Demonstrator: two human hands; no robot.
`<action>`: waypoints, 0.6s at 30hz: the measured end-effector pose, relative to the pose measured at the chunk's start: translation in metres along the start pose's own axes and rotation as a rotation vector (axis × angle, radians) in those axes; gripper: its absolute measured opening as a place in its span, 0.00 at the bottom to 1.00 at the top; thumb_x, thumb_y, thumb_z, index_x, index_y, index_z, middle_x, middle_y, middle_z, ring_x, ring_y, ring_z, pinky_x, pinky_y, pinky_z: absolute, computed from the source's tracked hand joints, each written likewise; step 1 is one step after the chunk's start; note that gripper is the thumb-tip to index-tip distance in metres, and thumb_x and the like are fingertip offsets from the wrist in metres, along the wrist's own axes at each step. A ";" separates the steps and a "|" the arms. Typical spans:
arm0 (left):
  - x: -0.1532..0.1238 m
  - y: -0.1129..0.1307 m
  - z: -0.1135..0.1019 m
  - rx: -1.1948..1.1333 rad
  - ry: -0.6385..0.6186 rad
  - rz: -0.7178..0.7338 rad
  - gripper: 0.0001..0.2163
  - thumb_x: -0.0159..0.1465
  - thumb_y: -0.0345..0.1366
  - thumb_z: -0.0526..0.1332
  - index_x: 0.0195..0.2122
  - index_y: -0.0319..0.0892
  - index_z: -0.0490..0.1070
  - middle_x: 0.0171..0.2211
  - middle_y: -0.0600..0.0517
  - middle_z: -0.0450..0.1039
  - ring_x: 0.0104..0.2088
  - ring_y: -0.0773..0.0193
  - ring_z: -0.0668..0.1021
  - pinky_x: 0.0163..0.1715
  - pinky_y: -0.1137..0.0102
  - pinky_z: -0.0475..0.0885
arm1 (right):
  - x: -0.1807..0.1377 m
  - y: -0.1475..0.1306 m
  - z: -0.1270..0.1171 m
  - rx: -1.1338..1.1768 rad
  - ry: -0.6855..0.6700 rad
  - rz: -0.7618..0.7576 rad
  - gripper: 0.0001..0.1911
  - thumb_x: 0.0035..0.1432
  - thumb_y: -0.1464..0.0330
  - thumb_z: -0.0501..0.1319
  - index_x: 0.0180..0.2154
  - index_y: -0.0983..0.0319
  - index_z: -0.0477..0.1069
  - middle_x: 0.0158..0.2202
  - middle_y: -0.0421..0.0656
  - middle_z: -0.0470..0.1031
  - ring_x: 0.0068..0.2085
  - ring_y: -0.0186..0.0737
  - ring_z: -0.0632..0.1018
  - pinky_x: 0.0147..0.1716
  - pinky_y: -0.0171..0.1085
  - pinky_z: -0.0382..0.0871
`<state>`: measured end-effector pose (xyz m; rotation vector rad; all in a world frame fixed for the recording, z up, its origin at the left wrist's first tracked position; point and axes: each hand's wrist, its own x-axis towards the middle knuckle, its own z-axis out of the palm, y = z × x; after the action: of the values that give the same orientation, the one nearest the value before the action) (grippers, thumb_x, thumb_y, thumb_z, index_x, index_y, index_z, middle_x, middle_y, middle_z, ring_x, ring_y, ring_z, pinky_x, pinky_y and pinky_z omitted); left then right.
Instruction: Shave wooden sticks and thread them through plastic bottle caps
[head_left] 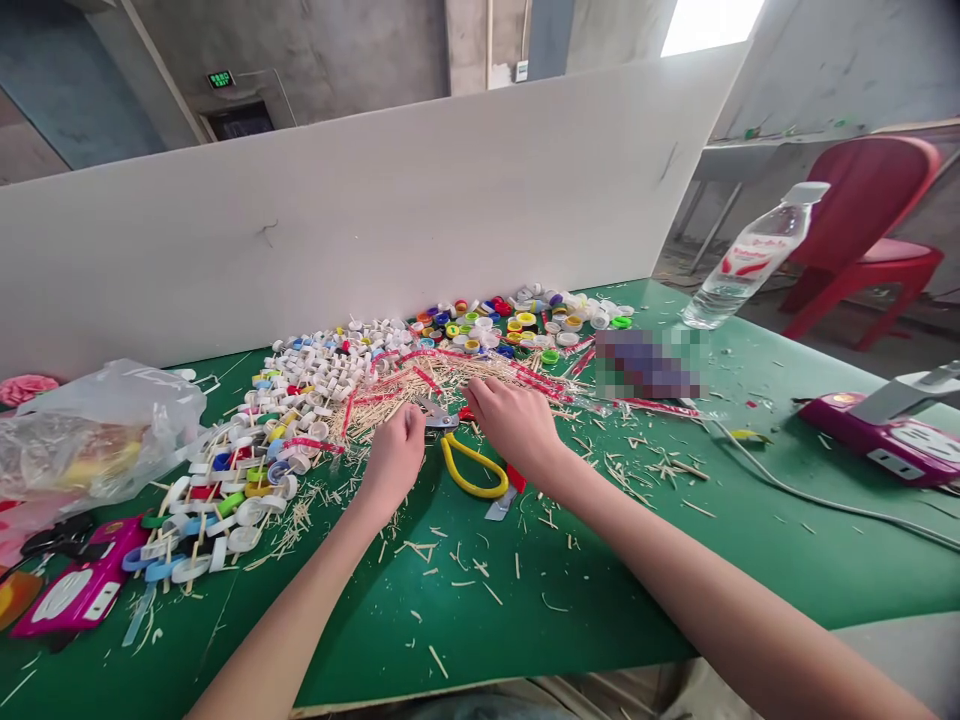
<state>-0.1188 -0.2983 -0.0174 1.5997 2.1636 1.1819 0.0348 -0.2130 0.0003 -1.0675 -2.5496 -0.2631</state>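
Observation:
My left hand (396,455) rests knuckles-up on the green table (615,580), fingers curled under at the edge of a heap of thin wooden sticks (405,395). My right hand (514,425) lies just right of it, fingers bent down into the sticks. What either hand pinches is hidden. Between and below the hands lie yellow-handled scissors (472,465), their blades pointing toward my left hand. White bottle caps (330,375) and coloured caps (517,322) are spread behind the sticks.
A white board (375,200) walls the table's back. Caps joined on sticks (217,510) and a plastic bag (90,440) lie left. Pink power strips sit at far left (82,590) and far right (885,440) with a cable. A water bottle (750,255) stands back right, a red chair (870,220) beyond.

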 end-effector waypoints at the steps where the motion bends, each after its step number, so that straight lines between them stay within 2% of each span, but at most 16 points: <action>1: 0.000 -0.001 -0.001 -0.013 -0.006 -0.001 0.15 0.69 0.43 0.43 0.26 0.46 0.56 0.22 0.55 0.61 0.23 0.64 0.64 0.25 0.69 0.57 | 0.000 0.001 0.002 0.003 -0.005 -0.030 0.21 0.69 0.65 0.41 0.39 0.62 0.71 0.34 0.48 0.75 0.33 0.40 0.73 0.27 0.37 0.55; 3: 0.001 -0.003 -0.002 -0.036 -0.022 0.004 0.15 0.69 0.42 0.41 0.27 0.46 0.56 0.24 0.54 0.63 0.25 0.63 0.67 0.26 0.69 0.59 | -0.001 0.000 0.003 0.019 0.003 -0.104 0.20 0.69 0.65 0.43 0.37 0.62 0.72 0.36 0.48 0.75 0.38 0.42 0.73 0.33 0.38 0.59; 5: 0.001 -0.004 -0.003 -0.057 -0.041 0.010 0.14 0.69 0.39 0.39 0.28 0.46 0.56 0.25 0.53 0.63 0.27 0.62 0.68 0.27 0.69 0.60 | -0.001 -0.002 0.001 0.066 0.071 -0.186 0.19 0.69 0.66 0.44 0.39 0.62 0.71 0.38 0.47 0.74 0.40 0.41 0.71 0.38 0.39 0.61; 9: 0.002 -0.004 -0.008 -0.083 -0.057 0.032 0.12 0.68 0.34 0.39 0.28 0.45 0.55 0.25 0.54 0.62 0.26 0.63 0.67 0.26 0.69 0.60 | 0.000 -0.006 -0.017 0.235 0.341 -0.384 0.13 0.66 0.70 0.46 0.38 0.63 0.69 0.33 0.44 0.74 0.35 0.37 0.70 0.36 0.38 0.62; 12: 0.001 -0.005 -0.011 -0.083 -0.036 0.059 0.11 0.68 0.34 0.39 0.29 0.45 0.53 0.26 0.54 0.61 0.28 0.63 0.67 0.29 0.68 0.62 | -0.016 -0.017 -0.033 0.393 0.587 -0.728 0.10 0.63 0.71 0.49 0.33 0.61 0.67 0.26 0.40 0.71 0.27 0.35 0.67 0.28 0.38 0.61; 13: 0.001 -0.005 -0.011 -0.080 -0.031 0.069 0.11 0.69 0.35 0.39 0.29 0.45 0.53 0.27 0.53 0.61 0.29 0.63 0.67 0.29 0.68 0.62 | -0.029 -0.022 -0.036 0.459 0.660 -0.867 0.10 0.63 0.67 0.50 0.32 0.59 0.67 0.25 0.39 0.70 0.25 0.34 0.65 0.26 0.38 0.61; 14: 0.001 -0.006 -0.010 -0.077 -0.031 0.081 0.11 0.69 0.37 0.39 0.30 0.45 0.54 0.28 0.53 0.62 0.30 0.63 0.68 0.30 0.68 0.63 | -0.047 -0.026 -0.038 0.500 0.630 -0.946 0.10 0.64 0.63 0.51 0.33 0.58 0.68 0.25 0.38 0.69 0.25 0.35 0.66 0.26 0.39 0.63; 15: 0.001 -0.007 -0.009 -0.072 -0.038 0.096 0.12 0.70 0.39 0.40 0.31 0.45 0.54 0.28 0.52 0.63 0.31 0.63 0.68 0.31 0.68 0.64 | -0.069 -0.031 -0.038 0.545 0.614 -0.941 0.10 0.63 0.60 0.52 0.33 0.55 0.68 0.25 0.37 0.68 0.25 0.35 0.67 0.26 0.39 0.65; 17: 0.000 -0.008 -0.008 -0.061 -0.059 0.129 0.12 0.70 0.43 0.41 0.33 0.45 0.56 0.30 0.52 0.63 0.32 0.63 0.69 0.33 0.67 0.65 | -0.121 -0.037 -0.035 0.522 0.473 -0.679 0.08 0.63 0.62 0.53 0.34 0.48 0.70 0.31 0.35 0.71 0.30 0.36 0.71 0.31 0.40 0.70; 18: 0.000 -0.009 -0.007 -0.054 -0.068 0.147 0.12 0.70 0.44 0.42 0.34 0.45 0.57 0.31 0.52 0.64 0.32 0.63 0.69 0.34 0.67 0.66 | -0.149 -0.037 -0.033 0.509 0.443 -0.645 0.07 0.63 0.62 0.54 0.36 0.45 0.70 0.34 0.34 0.72 0.33 0.36 0.73 0.32 0.39 0.71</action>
<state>-0.1289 -0.3024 -0.0189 1.7745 1.9848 1.1967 0.1132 -0.3460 -0.0305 0.0185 -2.2777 0.0031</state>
